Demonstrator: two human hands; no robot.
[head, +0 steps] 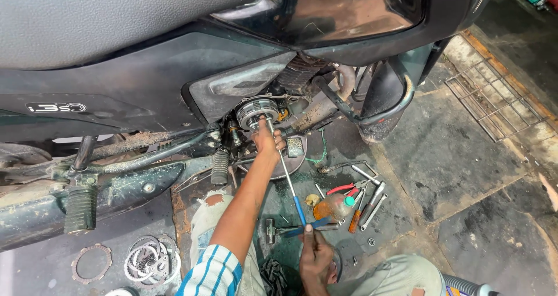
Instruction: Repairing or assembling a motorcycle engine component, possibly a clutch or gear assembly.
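Head view is showing the left hand (268, 139) pinching the far tip of a long T-handle wrench (286, 177) against the clutch assembly (257, 112), while the right hand (314, 255) is gripping its blue near handle; the shaft is running near-to-far.

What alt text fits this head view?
A person's left hand steadies a long T-handle wrench on a motorcycle's clutch, while the right hand grips its blue handle. Pliers, spanners and clutch plates lie on the oily floor.
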